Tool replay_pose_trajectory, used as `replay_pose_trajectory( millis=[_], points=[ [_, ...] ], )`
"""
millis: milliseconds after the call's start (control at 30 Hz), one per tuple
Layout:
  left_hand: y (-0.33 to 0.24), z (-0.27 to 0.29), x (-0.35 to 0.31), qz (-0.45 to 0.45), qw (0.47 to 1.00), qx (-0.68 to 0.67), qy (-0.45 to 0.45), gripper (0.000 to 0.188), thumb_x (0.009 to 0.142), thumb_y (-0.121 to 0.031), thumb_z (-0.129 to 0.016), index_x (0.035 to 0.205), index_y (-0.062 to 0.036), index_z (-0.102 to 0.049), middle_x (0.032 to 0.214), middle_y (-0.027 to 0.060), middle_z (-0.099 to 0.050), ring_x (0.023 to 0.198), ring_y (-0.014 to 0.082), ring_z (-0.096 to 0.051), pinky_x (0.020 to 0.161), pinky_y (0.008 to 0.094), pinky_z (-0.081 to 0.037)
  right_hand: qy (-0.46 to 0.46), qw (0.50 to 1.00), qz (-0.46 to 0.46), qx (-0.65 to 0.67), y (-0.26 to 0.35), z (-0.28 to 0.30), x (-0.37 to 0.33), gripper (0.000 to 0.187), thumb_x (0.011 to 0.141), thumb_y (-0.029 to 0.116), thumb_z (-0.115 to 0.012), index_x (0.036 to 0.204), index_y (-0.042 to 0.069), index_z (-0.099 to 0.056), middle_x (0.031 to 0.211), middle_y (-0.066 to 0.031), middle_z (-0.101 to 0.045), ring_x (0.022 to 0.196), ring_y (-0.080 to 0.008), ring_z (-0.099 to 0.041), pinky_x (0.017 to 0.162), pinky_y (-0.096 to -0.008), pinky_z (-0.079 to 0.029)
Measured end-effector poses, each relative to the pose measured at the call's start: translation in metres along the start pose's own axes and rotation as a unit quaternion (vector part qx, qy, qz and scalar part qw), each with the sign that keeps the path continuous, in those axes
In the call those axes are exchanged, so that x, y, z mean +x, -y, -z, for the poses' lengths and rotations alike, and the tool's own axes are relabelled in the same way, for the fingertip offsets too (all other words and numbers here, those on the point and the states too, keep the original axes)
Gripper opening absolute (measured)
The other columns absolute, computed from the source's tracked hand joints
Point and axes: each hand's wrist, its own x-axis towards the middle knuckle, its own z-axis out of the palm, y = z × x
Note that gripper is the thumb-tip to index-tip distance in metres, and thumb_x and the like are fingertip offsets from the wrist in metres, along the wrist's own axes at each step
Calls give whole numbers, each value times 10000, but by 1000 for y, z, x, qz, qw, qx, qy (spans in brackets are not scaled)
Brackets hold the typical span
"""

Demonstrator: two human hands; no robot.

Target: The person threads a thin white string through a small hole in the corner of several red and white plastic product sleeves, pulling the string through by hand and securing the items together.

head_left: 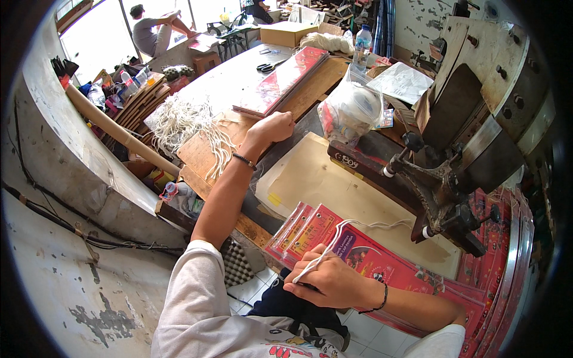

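My right hand (328, 279) is closed around a white cord (340, 234), whose loose end trails over a pile of red printed sheets (370, 256) with eyelet holes near their top edge. These sheets look plastic-covered and lie right under that hand. Farther off, my left hand (273, 127) is curled closed by the near end of a long red stack of similar sheets (285, 83). What its fingers hold, if anything, is hidden. A tangled heap of white cords (190, 128) lies left of that hand, partly over a brown board (200, 149).
A dark metal machine (439, 191) with knobs stands at the right. Near it are a clear plastic bag (352, 110), a water bottle (362, 45) and more red sheets (507, 238). Scissors (271, 65) and a cardboard box (288, 34) lie farther back. Another person (155, 33) sits by the window.
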Motion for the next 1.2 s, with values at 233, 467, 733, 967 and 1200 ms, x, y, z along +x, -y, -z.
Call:
replay_pose_trajectory(
  millis=[233, 467, 733, 967, 1200],
  points=[
    [-1, -2, 1, 4, 1000, 0, -4, 265, 981, -181, -505, 860, 33, -602, 806, 258, -659, 847, 425, -667, 733, 491, -495, -41, 999, 31, -4, -2, -2, 0, 126, 930, 208, -714, 861, 103, -709, 815, 6, -658, 767, -183, -606, 821, -348, -410],
    [-9, 4, 0, 26, 1000, -5, 7, 278, 981, -188, -502, 868, 44, -605, 814, 266, -671, 857, 417, -679, 741, 492, -504, 5, 1000, -6, -3, 0, 1, -1, 226, 984, 263, -627, 883, 76, -706, 945, -27, -715, 877, -239, -646, 903, -404, -438],
    [-24, 18, -4, 73, 996, -12, 56, 408, 961, -352, -600, 1022, 47, -656, 980, 269, -700, 985, 405, -681, 835, 466, -531, 4, 1000, -4, -4, 0, 2, -2, 221, 982, 259, -631, 879, 79, -707, 935, -23, -713, 870, -234, -641, 898, -402, -437],
    [-9, 11, -3, 56, 997, 11, 60, 562, 900, -490, -699, 1079, 40, -653, 1055, 242, -701, 1049, 390, -664, 874, 451, -532, -33, 999, 33, -9, -1, -1, 1, 129, 927, 211, -719, 863, 101, -701, 820, 8, -658, 774, -184, -605, 828, -348, -409],
    [-17, 14, -2, 69, 995, 0, 66, 439, 929, -369, -686, 1051, 53, -661, 1059, 262, -697, 1065, 399, -662, 898, 460, -528, -38, 999, 35, -5, -2, -1, -1, 129, 926, 211, -720, 867, 98, -699, 826, 1, -659, 764, -191, -601, 820, -352, -411]
  ],
)
